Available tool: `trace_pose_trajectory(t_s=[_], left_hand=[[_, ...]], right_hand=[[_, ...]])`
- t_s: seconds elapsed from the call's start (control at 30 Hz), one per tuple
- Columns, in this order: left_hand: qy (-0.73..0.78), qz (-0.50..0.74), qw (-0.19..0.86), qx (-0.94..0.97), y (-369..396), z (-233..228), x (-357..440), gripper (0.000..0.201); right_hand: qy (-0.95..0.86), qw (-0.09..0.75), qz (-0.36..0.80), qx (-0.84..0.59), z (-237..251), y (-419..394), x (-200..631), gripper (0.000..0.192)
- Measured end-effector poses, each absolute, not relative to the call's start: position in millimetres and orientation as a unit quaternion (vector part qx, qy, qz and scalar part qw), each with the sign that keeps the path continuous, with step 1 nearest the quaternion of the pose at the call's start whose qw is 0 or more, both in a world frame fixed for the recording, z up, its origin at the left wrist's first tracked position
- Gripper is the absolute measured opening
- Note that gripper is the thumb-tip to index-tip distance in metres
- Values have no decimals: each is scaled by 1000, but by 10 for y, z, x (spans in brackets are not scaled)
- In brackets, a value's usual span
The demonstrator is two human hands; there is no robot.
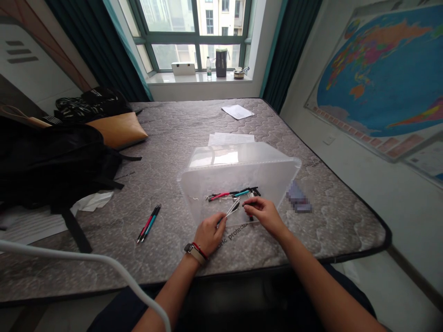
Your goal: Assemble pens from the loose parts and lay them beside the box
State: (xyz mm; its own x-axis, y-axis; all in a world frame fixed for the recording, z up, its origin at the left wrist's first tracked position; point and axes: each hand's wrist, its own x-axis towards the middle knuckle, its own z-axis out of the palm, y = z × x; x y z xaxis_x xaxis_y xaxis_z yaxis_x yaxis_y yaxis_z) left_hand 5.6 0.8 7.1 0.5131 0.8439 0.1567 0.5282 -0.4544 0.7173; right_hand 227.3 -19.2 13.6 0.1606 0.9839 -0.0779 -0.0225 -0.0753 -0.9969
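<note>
My left hand (210,230) is closed around several thin white sticks (233,208) that look like pen refills; a black piece lies along them. Beside it, my right hand (260,211) pinches a small dark piece (245,204), apparently a pen part, mostly hidden by the fingers. Both hands are at the open front of a clear plastic box (238,173) lying on its side. Inside the box is a loose pile of pens and pen parts, among them a red pen (219,196) and a teal pen (241,193).
Two assembled pens (148,224), red and teal with black, lie left on the mattress (162,175). Black bags (51,161) and a tan pouch (119,130) are farther left. A white curved bar (86,259) crosses the lower left. Papers (238,111) lie behind the box.
</note>
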Motion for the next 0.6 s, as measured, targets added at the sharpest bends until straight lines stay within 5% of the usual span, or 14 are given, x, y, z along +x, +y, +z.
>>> trace_pose_trajectory(t_s=[0.23,0.6], left_hand=[[425,263,310,808,16,53,50,26],[432,283,340,786,24,58,60,28]], right_hand=[[-217,563,636,-481,40,-200,2156,34],[-204,578,662,-431,74,-177,2145,18]])
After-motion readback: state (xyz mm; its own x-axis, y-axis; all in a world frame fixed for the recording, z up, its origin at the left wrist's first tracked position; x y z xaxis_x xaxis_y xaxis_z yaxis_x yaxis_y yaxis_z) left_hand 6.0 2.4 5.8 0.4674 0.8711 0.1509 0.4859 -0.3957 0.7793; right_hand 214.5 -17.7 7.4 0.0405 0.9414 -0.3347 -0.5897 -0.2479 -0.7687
